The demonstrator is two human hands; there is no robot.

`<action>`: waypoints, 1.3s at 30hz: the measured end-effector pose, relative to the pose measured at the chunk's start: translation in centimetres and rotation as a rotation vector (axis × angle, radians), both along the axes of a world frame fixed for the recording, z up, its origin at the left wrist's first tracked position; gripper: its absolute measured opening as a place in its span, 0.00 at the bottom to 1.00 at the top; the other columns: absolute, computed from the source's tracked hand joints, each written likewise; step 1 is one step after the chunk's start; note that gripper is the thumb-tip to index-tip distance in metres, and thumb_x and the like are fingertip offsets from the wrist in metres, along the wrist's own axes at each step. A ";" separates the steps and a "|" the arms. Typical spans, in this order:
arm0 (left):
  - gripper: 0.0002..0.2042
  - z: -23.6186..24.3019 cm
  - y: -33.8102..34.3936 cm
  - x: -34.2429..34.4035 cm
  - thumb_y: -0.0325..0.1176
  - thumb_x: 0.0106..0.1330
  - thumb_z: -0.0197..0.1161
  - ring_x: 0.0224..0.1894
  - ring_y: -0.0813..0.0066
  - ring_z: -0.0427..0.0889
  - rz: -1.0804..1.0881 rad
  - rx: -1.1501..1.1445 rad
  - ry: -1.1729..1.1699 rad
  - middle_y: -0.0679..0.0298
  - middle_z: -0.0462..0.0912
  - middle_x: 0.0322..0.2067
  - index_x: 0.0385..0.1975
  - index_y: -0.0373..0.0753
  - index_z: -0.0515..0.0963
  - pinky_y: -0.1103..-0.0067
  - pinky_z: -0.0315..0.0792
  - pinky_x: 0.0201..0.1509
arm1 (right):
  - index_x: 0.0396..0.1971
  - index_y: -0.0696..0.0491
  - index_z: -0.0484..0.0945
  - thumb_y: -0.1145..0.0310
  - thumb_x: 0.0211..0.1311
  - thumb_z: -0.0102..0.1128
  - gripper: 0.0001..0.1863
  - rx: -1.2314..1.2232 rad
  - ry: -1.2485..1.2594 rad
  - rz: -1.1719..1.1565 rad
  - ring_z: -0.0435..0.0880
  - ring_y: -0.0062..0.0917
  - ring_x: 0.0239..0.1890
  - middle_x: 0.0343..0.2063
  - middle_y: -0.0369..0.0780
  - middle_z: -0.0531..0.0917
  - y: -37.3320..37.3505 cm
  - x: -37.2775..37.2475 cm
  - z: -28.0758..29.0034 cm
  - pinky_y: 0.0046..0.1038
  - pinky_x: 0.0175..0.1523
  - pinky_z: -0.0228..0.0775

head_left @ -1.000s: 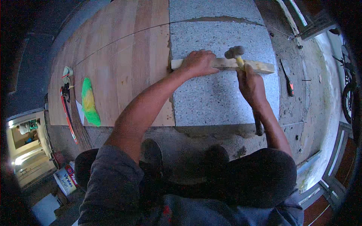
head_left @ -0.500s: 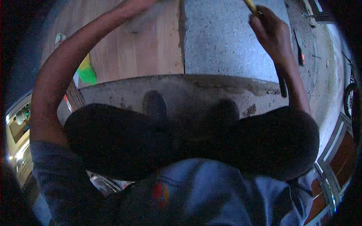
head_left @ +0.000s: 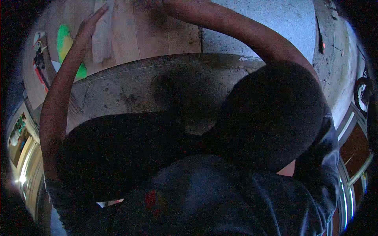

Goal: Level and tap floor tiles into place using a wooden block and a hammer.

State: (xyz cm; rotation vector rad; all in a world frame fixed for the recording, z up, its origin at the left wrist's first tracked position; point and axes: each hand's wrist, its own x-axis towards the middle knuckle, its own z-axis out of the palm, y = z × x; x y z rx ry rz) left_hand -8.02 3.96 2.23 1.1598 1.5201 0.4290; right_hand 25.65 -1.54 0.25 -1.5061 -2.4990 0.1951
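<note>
My left hand (head_left: 91,23) lies on the wood-grained planks (head_left: 130,43) at the upper left, its fingers stretched out and nothing seen in it. Across the top, my right forearm (head_left: 244,29) reaches left over the speckled grey slab (head_left: 275,19) and above the planks. The right hand itself is cut off by the upper edge, so whatever it holds is hidden. Partly behind my left forearm is a flat green and yellow thing (head_left: 64,41), nearest to the left hand; its kind is unclear.
A tool with red and black parts (head_left: 40,74) lies at the far left. A dark thin strip with a red end (head_left: 321,39) is on the ground at the right, with a wheel (head_left: 360,92) beyond it. My dark-clad knees (head_left: 271,122) bend over the rough concrete (head_left: 114,92).
My right arm has swung left across the slab; the yellow-ended stick it held has gone out of sight. My left hand has come lower into view, and my right knee has shifted inward and up.
</note>
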 end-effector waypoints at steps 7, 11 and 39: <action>0.37 -0.5 -2.0 -0.7 0.53 0.62 0.73 0.54 0.58 0.83 0.170 -0.140 0.116 0.52 0.83 0.54 0.64 0.33 0.74 0.63 0.76 0.61 | 0.50 0.66 0.76 0.66 0.69 0.50 0.19 -0.176 0.104 -0.035 0.90 0.46 0.37 0.38 0.56 0.87 1.9 -4.4 -1.5 0.46 0.41 0.83; 0.33 -0.4 -0.2 -1.4 0.53 0.64 0.71 0.51 0.62 0.83 0.041 -0.058 0.267 0.53 0.83 0.51 0.61 0.33 0.75 0.66 0.76 0.56 | 0.51 0.67 0.74 0.69 0.70 0.48 0.18 -0.263 0.218 -0.011 0.88 0.49 0.41 0.39 0.58 0.83 2.1 -7.3 -0.9 0.46 0.41 0.83; 0.33 -2.4 13.9 28.2 0.53 0.76 0.51 0.79 0.52 0.54 -0.975 0.776 0.817 0.53 0.59 0.76 0.74 0.39 0.60 0.51 0.46 0.80 | 0.31 0.61 0.78 0.63 0.72 0.51 0.17 0.103 -0.097 -0.904 0.83 0.53 0.36 0.32 0.59 0.80 -11.6 45.9 -3.6 0.47 0.41 0.71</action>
